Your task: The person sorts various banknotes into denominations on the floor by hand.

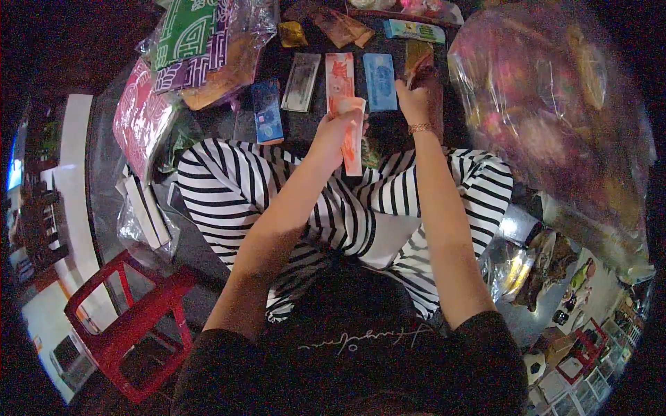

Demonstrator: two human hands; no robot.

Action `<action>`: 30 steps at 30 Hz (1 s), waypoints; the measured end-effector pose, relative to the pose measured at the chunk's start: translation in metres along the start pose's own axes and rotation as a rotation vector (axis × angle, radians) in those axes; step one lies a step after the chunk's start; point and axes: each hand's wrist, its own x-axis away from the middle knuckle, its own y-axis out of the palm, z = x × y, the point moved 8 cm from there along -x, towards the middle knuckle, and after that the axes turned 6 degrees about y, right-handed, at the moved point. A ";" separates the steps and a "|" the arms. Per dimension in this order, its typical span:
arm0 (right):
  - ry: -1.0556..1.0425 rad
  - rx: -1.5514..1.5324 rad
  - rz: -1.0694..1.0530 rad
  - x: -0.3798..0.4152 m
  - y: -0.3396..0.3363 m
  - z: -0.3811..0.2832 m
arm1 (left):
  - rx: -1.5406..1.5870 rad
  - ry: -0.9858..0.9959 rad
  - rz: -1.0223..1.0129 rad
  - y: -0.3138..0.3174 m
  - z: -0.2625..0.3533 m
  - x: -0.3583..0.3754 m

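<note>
My left hand is closed round an orange-red banknote-like paper slip, held over my lap. Just beyond it lies a stack of red-and-white paper notes, partly overlapped by the held slip. My right hand is farther right, its fingers pinched at a brownish paper note among other brown paper; the fingertips are partly hidden. Between the hands lies a light blue note stack. To the left are a grey-white note stack and a darker blue one.
Wrapped green, purple and pink packs stand at the left. A large clear plastic bag with pinkish contents fills the right. Toward the back lie a gold packet and a light blue-green packet. A red plastic stool is at lower left.
</note>
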 end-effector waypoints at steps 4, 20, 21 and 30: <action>-0.229 -0.076 0.104 0.020 -0.032 -0.038 | -0.040 0.015 -0.036 0.001 0.001 0.001; 0.060 -0.893 -0.490 0.112 -0.042 -0.044 | 0.020 0.210 -0.022 -0.013 0.011 -0.012; 0.058 -0.956 -0.486 0.124 -0.041 -0.049 | 0.045 0.187 -0.026 -0.011 0.011 -0.011; 0.075 -0.715 -0.747 0.127 0.016 -0.046 | 0.097 0.135 -0.081 0.002 0.019 -0.001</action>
